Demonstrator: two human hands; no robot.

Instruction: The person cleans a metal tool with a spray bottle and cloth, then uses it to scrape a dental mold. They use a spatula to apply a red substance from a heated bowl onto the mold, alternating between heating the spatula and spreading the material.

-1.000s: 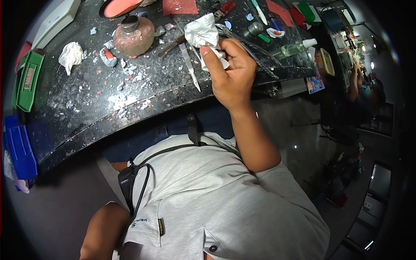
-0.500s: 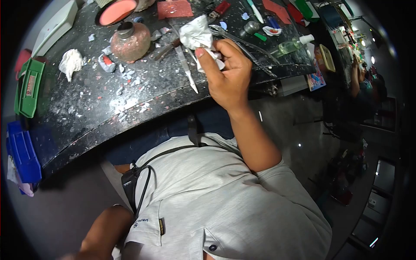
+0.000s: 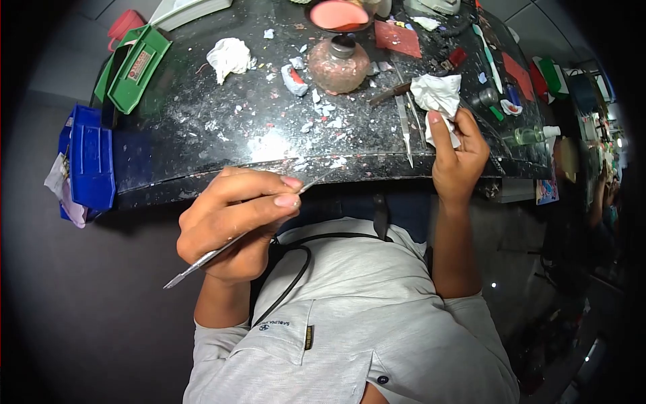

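My left hand (image 3: 232,222) is raised in front of the table edge, fingers pinched around a slim double-ended metal carving tool (image 3: 202,259). Its thin tip points toward the table and its flat end toward the lower left. Over the table edge, my right hand (image 3: 461,151) grips a crumpled white tissue (image 3: 437,94); whether something sits inside the tissue is hidden. Beside that hand lie a scalpel-like tool (image 3: 405,131) with a ribbed handle and a knife (image 3: 390,93). A round, pink-stained glass jar (image 3: 338,67) with a metal cap stands farther back.
Wax-like crumbs litter the black table (image 3: 168,145). Another crumpled tissue (image 3: 231,59) lies at the left, near a green bin (image 3: 140,67) and a blue bin (image 3: 93,158). Red sheets (image 3: 397,39), a toothbrush (image 3: 488,57) and a spray bottle (image 3: 528,137) are at the right.
My left hand has come up from low at the left and now shows the carving tool. The view has turned, shifting the table items rightward. My right hand still grips the tissue.
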